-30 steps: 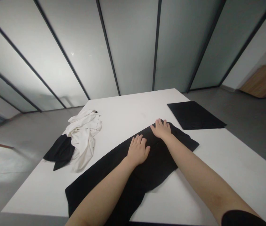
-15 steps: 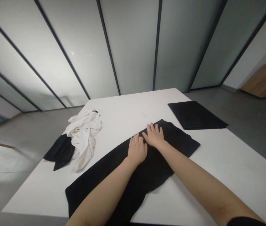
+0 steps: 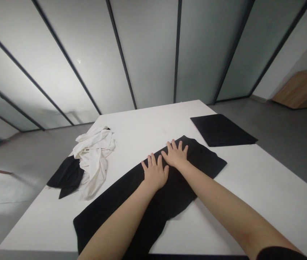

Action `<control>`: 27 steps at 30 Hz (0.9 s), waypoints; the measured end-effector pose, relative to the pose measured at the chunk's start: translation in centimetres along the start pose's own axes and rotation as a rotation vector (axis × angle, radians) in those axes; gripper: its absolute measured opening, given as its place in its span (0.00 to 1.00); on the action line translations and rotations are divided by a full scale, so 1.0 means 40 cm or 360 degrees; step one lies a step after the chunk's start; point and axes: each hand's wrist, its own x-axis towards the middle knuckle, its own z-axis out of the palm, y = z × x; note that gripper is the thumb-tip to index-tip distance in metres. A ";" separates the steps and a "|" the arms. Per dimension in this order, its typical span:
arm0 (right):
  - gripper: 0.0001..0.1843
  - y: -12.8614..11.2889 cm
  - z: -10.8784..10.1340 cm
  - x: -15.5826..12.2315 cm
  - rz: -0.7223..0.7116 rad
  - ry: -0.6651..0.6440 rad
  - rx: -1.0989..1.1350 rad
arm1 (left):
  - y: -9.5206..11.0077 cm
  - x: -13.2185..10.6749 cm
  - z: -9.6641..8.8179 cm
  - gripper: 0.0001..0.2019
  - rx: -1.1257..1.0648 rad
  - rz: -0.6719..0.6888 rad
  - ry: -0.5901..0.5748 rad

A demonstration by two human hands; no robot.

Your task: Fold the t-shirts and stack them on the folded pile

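Observation:
A long black garment lies spread diagonally across the white table, from the near left edge towards the far right. My left hand rests flat on it near its middle, fingers spread and holding nothing. Just to the right and slightly farther away, my right hand also lies flat on the cloth with fingers apart. The two hands are side by side, almost touching.
A crumpled white garment sits over another black cloth at the table's left edge. A flat folded black cloth lies at the far right corner. Frosted glass panels stand behind the table, and a wooden cabinet is at the right.
My right hand slid left along the black garment, from its far end to beside my left hand. My left hand shifted slightly left and its fingers spread.

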 end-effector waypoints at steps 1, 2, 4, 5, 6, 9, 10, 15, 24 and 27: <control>0.45 -0.001 0.000 -0.001 0.0004 0.0006 0.0002 | -0.006 0.000 -0.003 0.34 0.0009 0.0001 -0.0014; 0.45 -0.001 0.000 -0.001 0.0005 0.0010 0.0003 | -0.014 0.000 -0.010 0.35 0.0018 0.0006 -0.0034; 0.45 -0.001 -0.001 0.000 -0.0002 0.0015 -0.0001 | -0.035 0.003 -0.032 0.35 0.0036 0.0015 -0.0091; 0.45 -0.001 -0.004 0.000 -0.0012 0.0011 -0.0003 | -0.048 0.006 -0.047 0.35 0.0047 0.0011 -0.0123; 0.45 0.001 -0.006 -0.001 -0.0028 0.0001 -0.0005 | -0.063 0.009 -0.064 0.33 0.0061 0.0007 -0.0152; 0.42 0.013 -0.015 -0.024 -0.0146 -0.0019 0.0004 | -0.111 0.011 -0.115 0.27 0.0132 0.0018 -0.0187; 0.40 0.020 -0.016 -0.042 -0.0191 -0.0001 0.0015 | -0.129 0.009 -0.128 0.24 0.0160 0.0028 -0.0178; 0.35 0.066 0.009 -0.212 -0.0222 0.0226 0.0003 | -0.202 -0.041 -0.138 0.22 0.0214 0.0163 -0.0087; 0.37 0.084 0.075 -0.427 -0.0168 0.0114 -0.0084 | -0.216 -0.150 -0.095 0.32 0.0019 0.0777 -0.0216; 0.39 0.061 0.065 -0.405 -0.0093 0.0042 -0.0111 | -0.213 -0.153 -0.095 0.37 0.0029 0.0758 -0.0256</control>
